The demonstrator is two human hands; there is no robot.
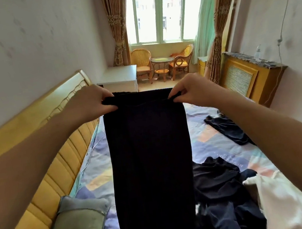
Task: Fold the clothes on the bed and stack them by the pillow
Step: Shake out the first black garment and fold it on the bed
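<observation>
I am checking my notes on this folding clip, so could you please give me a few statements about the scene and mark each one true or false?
1. Both hands, left hand and right hand, pinch the top edge of the dark garment. True.
2. The dark garment lies flat on the bed. False: it hangs from the hands above the bed.
3. A green pillow sits by the headboard. True.
4. The white cloth lies on the pillow. False: it lies at the right, apart from the pillow.

2 hands (92, 101), 1 pillow (78, 224), 2 chairs (140, 60), 1 tbl (162, 61).
</observation>
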